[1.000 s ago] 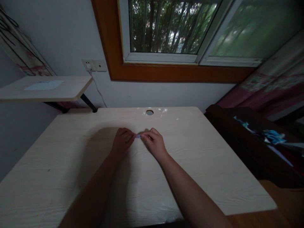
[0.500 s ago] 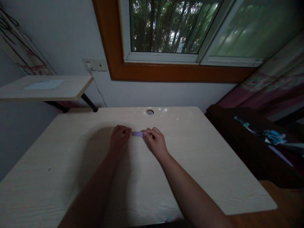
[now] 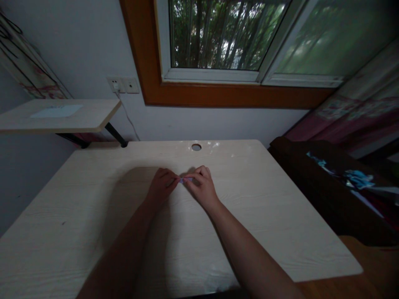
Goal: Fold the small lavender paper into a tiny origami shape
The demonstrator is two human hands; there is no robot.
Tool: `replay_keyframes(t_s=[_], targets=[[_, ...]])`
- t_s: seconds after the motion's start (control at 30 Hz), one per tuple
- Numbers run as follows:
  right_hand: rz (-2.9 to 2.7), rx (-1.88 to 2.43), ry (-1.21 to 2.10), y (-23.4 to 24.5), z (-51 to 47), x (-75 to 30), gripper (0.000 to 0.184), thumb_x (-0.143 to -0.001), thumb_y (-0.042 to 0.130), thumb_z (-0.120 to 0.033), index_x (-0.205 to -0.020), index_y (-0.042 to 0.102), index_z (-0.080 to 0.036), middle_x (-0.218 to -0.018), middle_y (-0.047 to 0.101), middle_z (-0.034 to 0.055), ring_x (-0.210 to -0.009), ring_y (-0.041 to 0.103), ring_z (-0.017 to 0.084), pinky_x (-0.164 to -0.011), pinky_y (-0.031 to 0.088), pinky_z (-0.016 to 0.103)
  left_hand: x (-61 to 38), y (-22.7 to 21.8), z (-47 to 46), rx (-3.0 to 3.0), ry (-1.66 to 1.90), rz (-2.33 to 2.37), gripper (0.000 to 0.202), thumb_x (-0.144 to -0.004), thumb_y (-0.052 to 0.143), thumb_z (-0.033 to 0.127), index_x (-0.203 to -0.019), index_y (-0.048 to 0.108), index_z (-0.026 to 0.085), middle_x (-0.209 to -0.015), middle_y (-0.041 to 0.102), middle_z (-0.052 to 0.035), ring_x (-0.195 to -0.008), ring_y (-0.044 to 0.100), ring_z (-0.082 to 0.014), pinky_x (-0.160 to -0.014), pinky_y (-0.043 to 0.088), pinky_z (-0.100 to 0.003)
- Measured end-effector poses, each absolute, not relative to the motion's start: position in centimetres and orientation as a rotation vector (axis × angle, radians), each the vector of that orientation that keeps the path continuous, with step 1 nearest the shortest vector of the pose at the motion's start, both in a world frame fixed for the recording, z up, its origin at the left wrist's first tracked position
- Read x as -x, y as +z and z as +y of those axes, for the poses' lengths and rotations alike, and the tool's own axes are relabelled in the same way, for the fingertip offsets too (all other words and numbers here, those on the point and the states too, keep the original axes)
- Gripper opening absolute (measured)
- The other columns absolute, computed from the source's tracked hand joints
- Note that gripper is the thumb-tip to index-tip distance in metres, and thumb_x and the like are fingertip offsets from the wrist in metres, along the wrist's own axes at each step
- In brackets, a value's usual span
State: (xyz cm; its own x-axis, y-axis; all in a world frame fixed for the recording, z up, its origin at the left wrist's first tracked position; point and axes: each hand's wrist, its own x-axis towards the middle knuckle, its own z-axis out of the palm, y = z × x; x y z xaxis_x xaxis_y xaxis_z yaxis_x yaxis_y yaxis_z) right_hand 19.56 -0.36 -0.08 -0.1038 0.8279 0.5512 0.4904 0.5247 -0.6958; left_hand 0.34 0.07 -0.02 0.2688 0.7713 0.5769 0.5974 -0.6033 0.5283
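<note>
A small purple strip [image 3: 186,180] is pinched between my two hands, low over the pale wooden desk [image 3: 255,207]. My left hand [image 3: 162,183] has its thumb and fingertips closed on the strip's left end. From the other side, my right hand [image 3: 203,185] grips it with thumb and index finger. The fingertips of both hands nearly meet, so most of the strip is hidden. Its material is too small to make out.
Behind the desk's cable hole [image 3: 196,147] are the wall and a window with a brown frame [image 3: 224,94]. A raised shelf [image 3: 102,114] holding a paper sheet [image 3: 57,111] stands at the back left. Dark furniture [image 3: 305,187] with blue items [image 3: 358,178] is at the right.
My left hand has moved right and now pinches the purple strip's left end. My right hand's fingers have shifted left along it, covering more of the strip.
</note>
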Motion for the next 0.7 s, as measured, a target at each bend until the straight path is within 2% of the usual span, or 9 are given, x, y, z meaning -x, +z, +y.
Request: replay_keyframes(t_s=[0.2, 0.7], targets=[[-1.777, 1.063, 0.446, 0.06, -0.59, -19.13, 0.009, -0.085, 0.069, -0.026, -0.092, 0.075, -0.029, -0.09, 0.057, 0.0048, -0.093, 0.053, 0.021, -0.084, 0.044, 0.039, -0.28, -0.2, 0.09, -2.337, 1.244, 1.274, 0.007, -0.088, 0.062, 0.026, -0.085, 0.067, 0.023, -0.082, 0.066, -0.0025, -0.084, 0.058, -0.0184, -0.08, 0.048, -0.036], [-1.555, 1.16, 0.475, 0.12, -0.16, -19.89, 0.008, -0.085, 0.067, -0.029, -0.087, 0.074, -0.025, -0.086, 0.057, 0.0046, -0.087, 0.056, 0.021, -0.079, 0.047, 0.036, -0.07, 0.17, -0.04, -2.136, 1.317, 1.343, 0.011, -0.088, 0.063, 0.03, -0.082, 0.067, 0.021, -0.081, 0.064, -0.0042, -0.081, 0.059, -0.018, -0.075, 0.051, -0.033]])
